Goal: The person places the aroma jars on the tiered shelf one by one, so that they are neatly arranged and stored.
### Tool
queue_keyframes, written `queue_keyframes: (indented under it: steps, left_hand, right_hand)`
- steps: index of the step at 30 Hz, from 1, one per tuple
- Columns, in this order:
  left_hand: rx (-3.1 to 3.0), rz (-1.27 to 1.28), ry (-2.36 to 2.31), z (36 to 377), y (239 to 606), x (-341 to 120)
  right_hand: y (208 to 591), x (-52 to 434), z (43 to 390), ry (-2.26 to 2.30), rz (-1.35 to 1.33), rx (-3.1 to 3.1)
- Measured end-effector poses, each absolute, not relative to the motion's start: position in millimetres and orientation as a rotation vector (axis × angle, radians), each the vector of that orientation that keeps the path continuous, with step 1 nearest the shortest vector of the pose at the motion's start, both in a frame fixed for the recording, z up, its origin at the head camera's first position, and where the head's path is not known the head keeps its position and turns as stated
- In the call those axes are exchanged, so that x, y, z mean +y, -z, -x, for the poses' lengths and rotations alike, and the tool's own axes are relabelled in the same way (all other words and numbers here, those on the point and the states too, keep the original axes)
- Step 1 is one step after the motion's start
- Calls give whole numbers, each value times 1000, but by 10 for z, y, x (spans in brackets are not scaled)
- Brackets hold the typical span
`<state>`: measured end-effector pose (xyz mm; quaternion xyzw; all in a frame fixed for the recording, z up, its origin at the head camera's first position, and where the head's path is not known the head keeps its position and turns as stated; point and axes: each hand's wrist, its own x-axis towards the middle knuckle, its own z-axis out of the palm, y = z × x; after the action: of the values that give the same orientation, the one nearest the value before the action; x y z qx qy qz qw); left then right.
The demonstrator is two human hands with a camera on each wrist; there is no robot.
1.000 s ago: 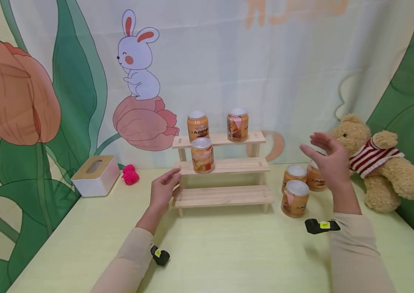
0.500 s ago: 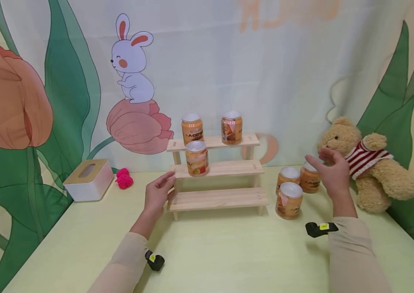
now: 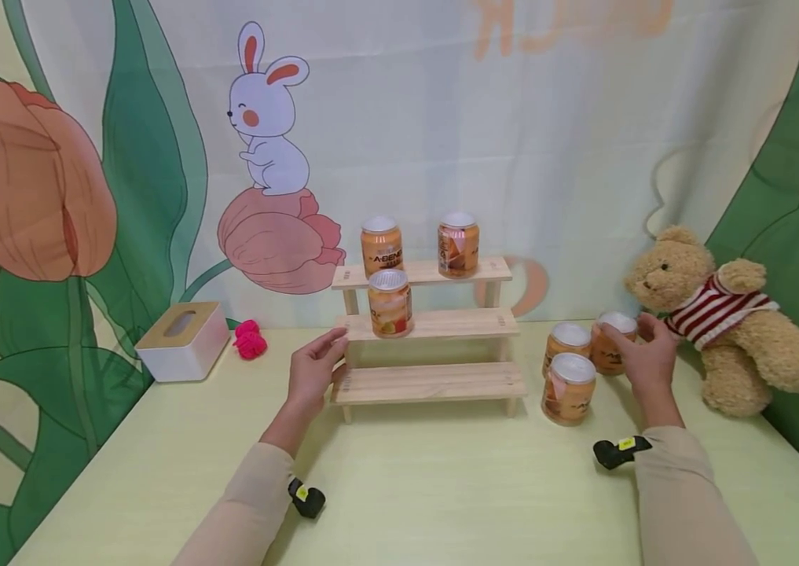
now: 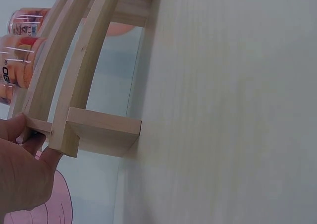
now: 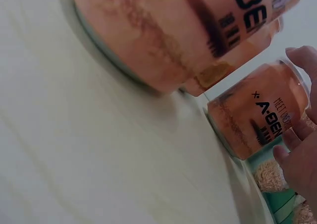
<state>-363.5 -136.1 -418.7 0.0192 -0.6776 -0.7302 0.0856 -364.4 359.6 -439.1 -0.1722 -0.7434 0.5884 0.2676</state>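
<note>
Your right hand [image 3: 650, 363] was curled around an orange cylindrical can with a silvery lid and black lettering [image 3: 608, 358], thumb on one side and fingers on the other; how firmly they pressed could not be told. That can stood upright on the pale yellow-green table [image 3: 441, 487], to the right of the three-tier light wooden stand [image 3: 434, 383]. Just to its left were two similar orange cans, a nearer one [image 3: 567, 397] and a farther one [image 3: 570, 343], both upright.

Your left hand [image 3: 310, 377] had its thumb and fingers pinched on the stand's left end, near the middle tier. On the top tier you had a left orange can [image 3: 382, 250] and a right orange can [image 3: 459, 250], spaced apart; a lighter peach-orange can with a ridged lid [image 3: 390, 310] stood at the left of the middle tier.

Beside your right hand leaned a tan plush bear in a red-and-white striped shirt [image 3: 719, 308]. Far to the left sat a white tissue box with a wood-coloured top [image 3: 183, 343] and, near it, a small bright pink bundle [image 3: 250, 342].
</note>
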Motion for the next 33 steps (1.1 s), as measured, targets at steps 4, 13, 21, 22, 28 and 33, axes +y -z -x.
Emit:
queue_keyframes:
  steps: [4,13,21,22,28,33]
  left_hand:
    - [-2010,-60,2180,3642,4204,-1358]
    - [-2000,-66,2187,3629,4178,-1354]
    - [-2024,-81,2176,3626,4159,-1362]
    - [-2024,-83,2177,3625,4157,-1362]
    - [-2027,-86,2187,3629,4161,-1361]
    - [-2036,-83,2182,3618,4166,-1356]
  right_hand:
    - [4397,3637,3690,-1597,462,-2054]
    - [4440,3678,3798,-1597,386,-2143]
    - [4518,3673,3832,-1504,373,-2183]
    - [4523,3670,3834,-1504,378,-2178]
    - [4529,3657,3839,-1511,421,-2162]
    - [4540,3666,3840,-1509,440,-2163]
